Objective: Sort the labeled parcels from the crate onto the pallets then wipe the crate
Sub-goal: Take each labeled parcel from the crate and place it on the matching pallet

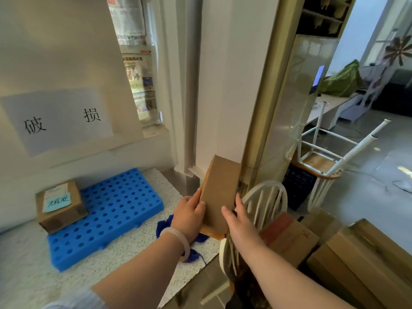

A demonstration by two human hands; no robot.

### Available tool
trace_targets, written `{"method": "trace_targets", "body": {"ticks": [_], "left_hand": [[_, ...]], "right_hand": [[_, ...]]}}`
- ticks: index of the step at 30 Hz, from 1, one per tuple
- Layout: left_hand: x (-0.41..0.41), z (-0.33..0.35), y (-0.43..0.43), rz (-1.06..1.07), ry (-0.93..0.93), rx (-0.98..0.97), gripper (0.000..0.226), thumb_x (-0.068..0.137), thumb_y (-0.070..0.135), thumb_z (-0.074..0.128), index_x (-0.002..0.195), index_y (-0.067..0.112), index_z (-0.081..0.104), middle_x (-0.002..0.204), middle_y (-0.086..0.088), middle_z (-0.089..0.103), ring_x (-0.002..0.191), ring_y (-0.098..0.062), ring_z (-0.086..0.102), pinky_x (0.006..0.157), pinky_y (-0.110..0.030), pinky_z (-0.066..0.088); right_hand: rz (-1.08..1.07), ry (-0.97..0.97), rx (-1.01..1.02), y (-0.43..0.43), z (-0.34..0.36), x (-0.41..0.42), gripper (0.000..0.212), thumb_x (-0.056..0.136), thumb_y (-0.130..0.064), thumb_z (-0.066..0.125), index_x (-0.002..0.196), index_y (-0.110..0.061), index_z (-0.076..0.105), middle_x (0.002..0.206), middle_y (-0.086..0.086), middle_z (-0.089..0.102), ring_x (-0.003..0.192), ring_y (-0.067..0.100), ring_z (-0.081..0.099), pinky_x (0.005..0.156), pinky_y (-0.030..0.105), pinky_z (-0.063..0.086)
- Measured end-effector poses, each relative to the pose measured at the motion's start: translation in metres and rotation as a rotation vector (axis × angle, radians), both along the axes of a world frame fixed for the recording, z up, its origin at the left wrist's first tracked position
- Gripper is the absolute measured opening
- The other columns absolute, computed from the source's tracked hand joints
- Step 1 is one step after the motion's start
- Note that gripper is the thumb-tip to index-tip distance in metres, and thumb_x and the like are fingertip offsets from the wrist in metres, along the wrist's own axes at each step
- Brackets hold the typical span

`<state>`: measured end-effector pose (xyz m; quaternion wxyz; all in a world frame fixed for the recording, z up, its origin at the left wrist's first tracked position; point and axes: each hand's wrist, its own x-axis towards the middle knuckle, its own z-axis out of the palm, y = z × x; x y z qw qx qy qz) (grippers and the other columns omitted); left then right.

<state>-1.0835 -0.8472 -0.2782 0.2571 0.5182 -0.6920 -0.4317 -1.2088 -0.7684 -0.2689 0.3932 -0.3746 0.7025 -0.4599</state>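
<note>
I hold a plain brown cardboard parcel [219, 192] upright in the air between both hands, above the right end of the speckled counter [138, 246]. My left hand [189, 214] grips its left edge and my right hand [237, 216] holds its right edge with the fingers along the side. A blue perforated pallet [111, 215] lies on the counter to the left. On the pallet's far left corner sits another brown parcel [60, 205] with a blue handwritten label. A blue cloth [166, 225] lies on the counter under my left wrist. No crate is in view.
A paper sign [58, 119] with two characters hangs on the wall above the pallet. A white chair back [263, 206] stands right of my hands, with large cardboard boxes [356, 259] on the floor beyond. An upturned stool [327, 157] rests further right.
</note>
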Motion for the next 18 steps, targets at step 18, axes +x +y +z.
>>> {"method": "trace_targets", "body": {"ticks": [18], "left_hand": [[0.125, -0.014, -0.016, 0.270, 0.403, 0.435, 0.094, 0.084, 0.040, 0.069, 0.154, 0.038, 0.005, 0.138, -0.004, 0.044, 0.104, -0.021, 0.059, 0.072, -0.030, 0.055]], "right_hand": [[0.428, 0.280, -0.093, -0.059, -0.011, 0.096, 0.059, 0.099, -0.048, 0.041, 0.144, -0.060, 0.005, 0.159, -0.017, -0.009, 0.147, 0.015, 0.003, 0.117, 0.040, 0.023]]}}
